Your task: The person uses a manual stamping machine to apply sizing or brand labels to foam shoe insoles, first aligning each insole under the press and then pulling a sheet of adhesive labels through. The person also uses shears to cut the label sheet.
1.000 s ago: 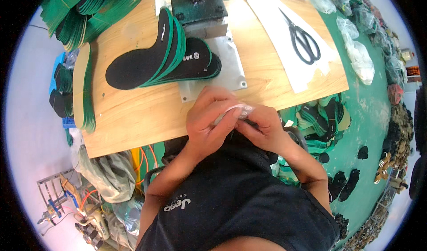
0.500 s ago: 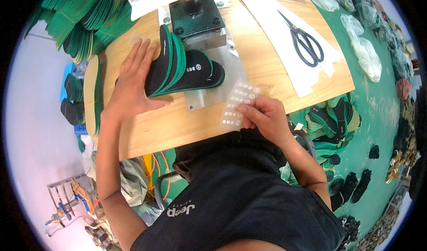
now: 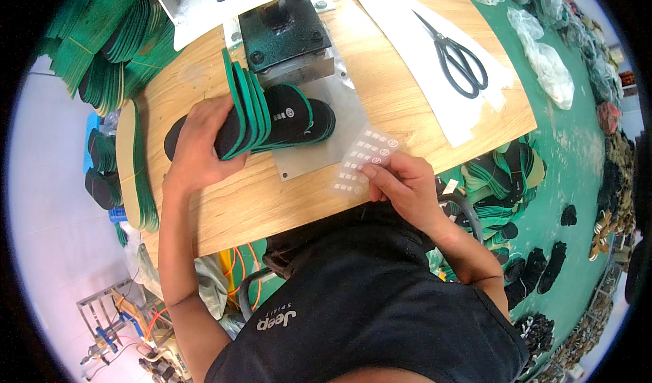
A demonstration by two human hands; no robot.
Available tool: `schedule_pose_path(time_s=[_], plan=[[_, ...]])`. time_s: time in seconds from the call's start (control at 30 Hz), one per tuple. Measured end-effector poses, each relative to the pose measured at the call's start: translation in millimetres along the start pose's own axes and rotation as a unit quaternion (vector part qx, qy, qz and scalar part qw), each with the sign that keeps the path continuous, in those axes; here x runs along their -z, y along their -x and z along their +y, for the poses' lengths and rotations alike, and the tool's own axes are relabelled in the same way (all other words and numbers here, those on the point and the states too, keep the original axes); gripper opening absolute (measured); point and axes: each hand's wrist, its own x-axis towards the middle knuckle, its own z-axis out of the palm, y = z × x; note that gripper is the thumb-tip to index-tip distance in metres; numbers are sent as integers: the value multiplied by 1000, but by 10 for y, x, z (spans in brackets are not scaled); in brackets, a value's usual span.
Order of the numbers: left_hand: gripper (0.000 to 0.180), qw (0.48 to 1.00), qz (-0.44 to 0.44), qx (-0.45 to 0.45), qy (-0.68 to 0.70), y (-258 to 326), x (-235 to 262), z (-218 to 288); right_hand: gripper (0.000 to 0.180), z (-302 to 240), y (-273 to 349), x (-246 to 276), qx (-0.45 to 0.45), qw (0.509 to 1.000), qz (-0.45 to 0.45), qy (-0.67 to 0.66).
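My left hand (image 3: pixel 202 145) is closed around several black insoles (image 3: pixel 246 104) with green edges, which it tips up on their sides in a fanned bundle. Beneath them, more black insoles (image 3: pixel 319 119) lie flat, and the top one bears a small white print. Between thumb and fingers, my right hand (image 3: pixel 402 185) pinches a translucent sheet of white-printed labels (image 3: pixel 367 153) above the table's front edge. A metal plate (image 3: pixel 299 162) lies partly under the flat insoles, in front of the machine's dark block (image 3: pixel 285 33).
Black scissors (image 3: pixel 456 64) rest on white paper (image 3: pixel 421 50) at the right of the wooden table (image 3: pixel 224 213). A beige-topped insole stack (image 3: pixel 129 166) stands at the left edge, with green insole piles (image 3: pixel 109 37) behind. More insoles (image 3: pixel 499 186) are heaped beyond the right edge.
My left hand has gone from lying flat beside the insoles to gripping them, and the bundle stands more upright. My right hand still holds the label sheet. The whole view has shifted slightly.
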Motion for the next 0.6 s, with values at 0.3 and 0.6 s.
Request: schedule_pose_path(time_s=[0.3,0.6], plan=[[71,896,249,97,354,196,-5,-133,19,-84,16,-44,23,998,21,-50],[49,863,249,174,404,203,3,-201,21,-270,-416,-237,-170,973,-147,45]])
